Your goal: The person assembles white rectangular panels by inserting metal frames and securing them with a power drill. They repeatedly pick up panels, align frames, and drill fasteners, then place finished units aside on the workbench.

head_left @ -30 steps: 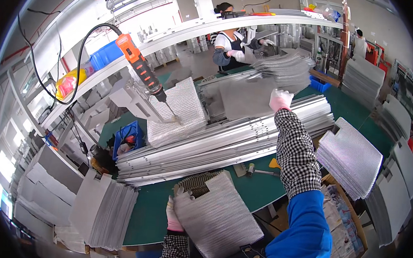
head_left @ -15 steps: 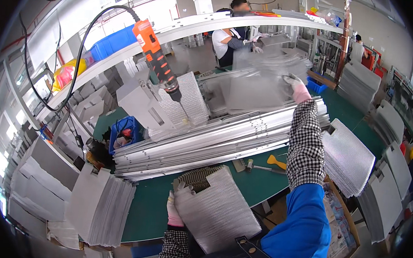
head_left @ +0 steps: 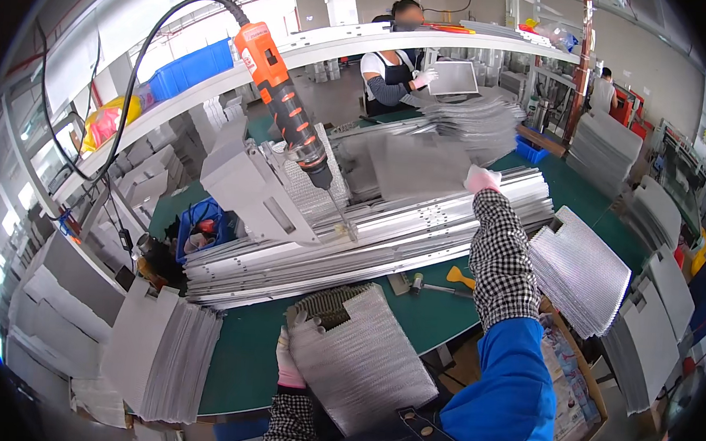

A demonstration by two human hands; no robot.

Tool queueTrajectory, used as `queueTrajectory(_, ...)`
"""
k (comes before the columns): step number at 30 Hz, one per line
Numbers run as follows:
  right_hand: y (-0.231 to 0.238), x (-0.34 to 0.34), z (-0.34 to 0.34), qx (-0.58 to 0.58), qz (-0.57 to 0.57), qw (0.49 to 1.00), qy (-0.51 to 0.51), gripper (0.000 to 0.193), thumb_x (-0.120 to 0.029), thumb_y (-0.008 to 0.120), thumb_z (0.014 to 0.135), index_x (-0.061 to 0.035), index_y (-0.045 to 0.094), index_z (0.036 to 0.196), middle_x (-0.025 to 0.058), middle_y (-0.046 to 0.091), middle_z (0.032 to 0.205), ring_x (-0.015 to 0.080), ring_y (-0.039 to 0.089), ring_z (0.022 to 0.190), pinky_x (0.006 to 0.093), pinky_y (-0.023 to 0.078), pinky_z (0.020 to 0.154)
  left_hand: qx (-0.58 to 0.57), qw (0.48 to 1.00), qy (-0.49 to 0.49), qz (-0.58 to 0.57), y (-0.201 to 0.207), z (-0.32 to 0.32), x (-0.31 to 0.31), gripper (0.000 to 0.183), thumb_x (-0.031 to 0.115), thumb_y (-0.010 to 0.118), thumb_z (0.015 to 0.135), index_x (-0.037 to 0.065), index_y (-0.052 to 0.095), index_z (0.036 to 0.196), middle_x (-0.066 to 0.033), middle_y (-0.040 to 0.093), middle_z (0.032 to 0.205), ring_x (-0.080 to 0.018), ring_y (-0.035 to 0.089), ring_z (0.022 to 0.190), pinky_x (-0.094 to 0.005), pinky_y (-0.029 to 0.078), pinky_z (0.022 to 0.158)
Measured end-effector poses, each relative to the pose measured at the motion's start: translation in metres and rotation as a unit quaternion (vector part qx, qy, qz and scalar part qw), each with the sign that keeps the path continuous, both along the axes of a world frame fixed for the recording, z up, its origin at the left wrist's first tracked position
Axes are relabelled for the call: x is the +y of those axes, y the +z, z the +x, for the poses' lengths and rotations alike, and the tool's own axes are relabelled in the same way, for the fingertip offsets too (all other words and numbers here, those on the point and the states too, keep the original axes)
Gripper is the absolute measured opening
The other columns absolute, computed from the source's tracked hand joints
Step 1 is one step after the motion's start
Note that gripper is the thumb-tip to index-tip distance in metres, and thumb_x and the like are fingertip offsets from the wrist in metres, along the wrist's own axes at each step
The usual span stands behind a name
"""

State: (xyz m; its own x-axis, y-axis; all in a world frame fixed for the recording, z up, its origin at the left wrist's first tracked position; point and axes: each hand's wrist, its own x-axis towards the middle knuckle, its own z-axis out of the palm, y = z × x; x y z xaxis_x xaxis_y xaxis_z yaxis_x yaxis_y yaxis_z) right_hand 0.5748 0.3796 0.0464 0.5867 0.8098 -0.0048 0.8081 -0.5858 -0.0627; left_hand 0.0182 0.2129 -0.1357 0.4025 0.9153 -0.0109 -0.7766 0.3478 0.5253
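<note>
On the green table [head_left: 248, 351], a ribbed silver panel [head_left: 361, 358] is gripped by left hand [head_left: 288, 362] fingers; right hand [head_left: 481, 180] is pressed on metal strips [head_left: 368, 246], fingers unclear.

Finned metal panel [head_left: 361, 358] flat at table edge; grey sheet [head_left: 417, 166] atop strips.

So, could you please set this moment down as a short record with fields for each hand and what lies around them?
left hand: left hand, in a pink glove, grips the left edge of a finned metal panel at the near table edge
right hand: right hand, gloved, reaches out and rests on a grey sheet atop the long metal strips
overhead: orange powered screwdriver hangs on a cable, tip down
table: green table, a yellow-handled tool on it
nearby: a co-worker across the table holds a panel
</note>
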Motion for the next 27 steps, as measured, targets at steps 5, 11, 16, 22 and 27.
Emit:
queueTrajectory(5,-0.014,0.018,-0.060,-0.202,0.015,0.979,-0.029,0.045,-0.026,0.037,0.106,-0.0079,0.056,0.141,0.0158,0.056,0.148,0.0307,0.053,0.135,0.0552,0.030,0.113,0.012,1.000,0.012,0.009,0.003,-0.015,-0.014,0.068,0.058,0.057,0.097,0.008,0.051,0.143,-0.0187,0.061,0.128,-0.0312,0.060,0.113,-0.0460,0.052,0.098)
queueTrajectory(11,-0.026,0.023,-0.038,-0.055,0.047,0.997,-0.007,0.040,-0.025,0.044,0.104,-0.0008,0.056,0.133,0.0177,0.065,0.133,0.0319,0.062,0.122,0.0467,0.040,0.106,0.027,0.998,0.043,-0.027,0.010,-0.005,-0.019,0.063,0.057,0.061,0.096,0.010,0.056,0.138,-0.0170,0.062,0.123,-0.0300,0.060,0.108,-0.0450,0.054,0.094)
queueTrajectory(16,-0.013,0.014,-0.013,-0.102,0.357,0.927,-0.056,0.021,-0.014,0.052,0.097,-0.0032,0.067,0.107,0.0203,0.073,0.105,0.0302,0.073,0.095,0.0432,0.059,0.072,-0.005,1.000,0.000,0.006,0.009,0.004,-0.006,0.064,0.057,0.061,0.096,0.009,0.055,0.138,-0.0171,0.063,0.121,-0.0295,0.060,0.106,-0.0439,0.054,0.092)
queueTrajectory(22,0.044,-0.040,0.035,0.627,0.480,0.610,0.073,0.039,-0.002,0.063,0.093,-0.0023,0.056,0.132,0.0132,0.066,0.123,0.0268,0.069,0.107,0.0431,0.060,0.084,0.025,0.999,0.027,0.029,0.013,0.001,-0.012,0.066,0.057,0.057,0.097,0.008,0.053,0.141,-0.0182,0.063,0.121,-0.0297,0.060,0.106,-0.0423,0.052,0.095)
queueTrajectory(27,0.007,-0.110,0.032,0.655,0.509,0.539,0.148,0.034,-0.005,0.060,0.097,-0.0035,0.056,0.131,0.0116,0.065,0.119,0.0240,0.065,0.108,0.0411,0.052,0.101,0.016,0.999,0.025,0.028,0.012,0.005,-0.011,0.068,0.057,0.054,0.099,0.007,0.049,0.146,-0.0190,0.064,0.121,-0.0283,0.061,0.107,-0.0418,0.051,0.098)
